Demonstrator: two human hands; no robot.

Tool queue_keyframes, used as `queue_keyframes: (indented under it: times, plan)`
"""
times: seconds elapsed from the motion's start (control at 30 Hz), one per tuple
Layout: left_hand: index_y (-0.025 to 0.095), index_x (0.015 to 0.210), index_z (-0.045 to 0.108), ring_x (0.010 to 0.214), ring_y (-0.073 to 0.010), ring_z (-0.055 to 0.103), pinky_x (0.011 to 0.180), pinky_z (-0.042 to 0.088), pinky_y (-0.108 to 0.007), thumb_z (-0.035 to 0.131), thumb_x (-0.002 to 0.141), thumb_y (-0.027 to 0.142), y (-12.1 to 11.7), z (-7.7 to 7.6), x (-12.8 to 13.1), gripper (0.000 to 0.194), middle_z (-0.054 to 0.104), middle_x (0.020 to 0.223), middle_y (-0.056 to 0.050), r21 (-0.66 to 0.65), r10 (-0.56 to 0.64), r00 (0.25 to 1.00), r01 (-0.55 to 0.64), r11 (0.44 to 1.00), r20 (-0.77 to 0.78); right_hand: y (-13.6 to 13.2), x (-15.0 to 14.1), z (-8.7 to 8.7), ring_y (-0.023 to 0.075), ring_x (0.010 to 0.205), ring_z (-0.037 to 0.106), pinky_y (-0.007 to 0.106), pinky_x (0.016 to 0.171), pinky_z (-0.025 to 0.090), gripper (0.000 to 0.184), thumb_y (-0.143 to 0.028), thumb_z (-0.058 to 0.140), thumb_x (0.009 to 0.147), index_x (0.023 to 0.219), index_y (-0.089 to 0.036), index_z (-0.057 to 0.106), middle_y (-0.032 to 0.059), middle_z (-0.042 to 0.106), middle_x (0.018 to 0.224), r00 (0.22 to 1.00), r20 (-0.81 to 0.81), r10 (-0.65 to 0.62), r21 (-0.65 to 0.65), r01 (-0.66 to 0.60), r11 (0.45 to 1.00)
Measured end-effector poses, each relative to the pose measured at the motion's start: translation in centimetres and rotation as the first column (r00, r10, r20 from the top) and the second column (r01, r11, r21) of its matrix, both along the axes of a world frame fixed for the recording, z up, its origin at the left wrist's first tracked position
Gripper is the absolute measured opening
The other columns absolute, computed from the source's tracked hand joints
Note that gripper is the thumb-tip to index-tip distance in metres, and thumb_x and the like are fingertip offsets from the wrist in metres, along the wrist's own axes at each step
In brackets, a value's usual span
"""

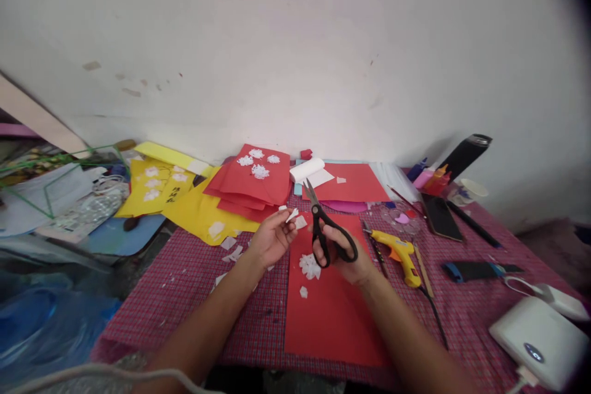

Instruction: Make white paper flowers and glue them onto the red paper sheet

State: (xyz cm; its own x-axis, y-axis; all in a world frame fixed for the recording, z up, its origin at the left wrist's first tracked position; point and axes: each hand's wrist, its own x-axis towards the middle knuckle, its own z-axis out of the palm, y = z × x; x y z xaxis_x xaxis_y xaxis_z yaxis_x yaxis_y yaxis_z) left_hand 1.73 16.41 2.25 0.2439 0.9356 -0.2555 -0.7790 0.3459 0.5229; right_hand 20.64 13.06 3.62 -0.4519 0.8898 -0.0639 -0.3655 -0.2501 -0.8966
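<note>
My left hand [276, 237] pinches a small folded piece of white paper [292, 215] between thumb and fingers. In my right hand [346, 255] is a pair of black-handled scissors [323, 221], its blades pointing up and slightly left, a little apart from the paper. Both hands are above a red sheet of paper [332, 326] lying on the checked tablecloth. On that sheet rest a white paper flower [309, 266] and a small white paper piece [303, 292]. White scraps [228, 243] lie on the cloth left of my left hand.
Behind are red sheets [231, 181] with white flowers, a white paper roll [308, 169] and yellow sheets [198, 209]. To the right lie a yellow glue gun [399, 252], a phone [441, 217], paint bottles [436, 180], a black cylinder [468, 157] and a white box [538, 338].
</note>
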Motion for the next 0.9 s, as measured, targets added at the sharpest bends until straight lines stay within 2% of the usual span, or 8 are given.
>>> queue_keyframes:
  times: [0.13,0.33,0.47,0.7,0.9]
  plan:
    - [0.012,0.092,0.068,0.067,-0.0089,0.066,0.066,0.058,-0.019,0.065,0.085,0.011,0.8,0.0,-0.7,0.007,0.069,0.078,-0.004,0.017,0.168,0.985,-0.168,0.986,0.043,-0.7,-0.2,0.2,0.0158,0.050,0.059,0.026,0.051,0.044,0.043,-0.056,0.055,0.091,0.111,-0.018,0.059,0.0035,0.068,0.063,0.986,0.023,0.164,0.047,-0.165,0.985]
    - [0.012,0.093,0.068,0.068,-0.0099,0.067,0.067,0.059,-0.021,0.063,0.087,0.011,1.6,0.0,-1.7,0.008,0.070,0.077,-0.005,-0.001,0.272,0.959,-0.273,0.962,0.082,-1.0,-0.1,0.4,0.0142,0.047,0.058,0.023,0.047,0.041,0.049,-0.057,0.056,0.091,0.115,-0.014,0.058,0.0033,0.066,0.063,0.966,0.113,0.233,0.078,-0.243,0.967]
    - [0.012,0.094,0.068,0.069,-0.0095,0.067,0.069,0.058,-0.020,0.063,0.087,0.009,1.6,-0.2,-1.7,0.009,0.070,0.078,-0.004,0.019,0.272,0.959,-0.274,0.961,0.081,-0.9,0.1,0.2,0.0135,0.045,0.058,0.021,0.044,0.038,0.049,-0.056,0.055,0.093,0.115,-0.013,0.059,0.0037,0.066,0.063,0.954,0.155,0.257,0.085,-0.272,0.958]
    - [0.013,0.095,0.068,0.070,-0.0086,0.067,0.071,0.058,-0.020,0.066,0.084,0.008,1.6,-0.5,-1.7,0.013,0.070,0.080,-0.003,0.096,0.244,0.967,-0.249,0.964,0.068,-1.0,-0.1,0.5,0.0129,0.045,0.058,0.021,0.043,0.039,0.049,-0.056,0.055,0.093,0.113,-0.012,0.060,0.0032,0.066,0.063,0.946,0.193,0.262,0.095,-0.284,0.954]
    - [0.014,0.094,0.068,0.068,-0.0080,0.067,0.070,0.057,-0.019,0.066,0.083,0.007,1.4,-0.4,-1.5,0.013,0.070,0.079,-0.002,0.091,0.253,0.966,-0.258,0.962,0.059,-1.0,-0.2,0.5,0.0128,0.044,0.058,0.021,0.042,0.037,0.048,-0.055,0.055,0.093,0.112,-0.012,0.061,0.0033,0.066,0.062,0.943,0.210,0.260,0.105,-0.286,0.953]
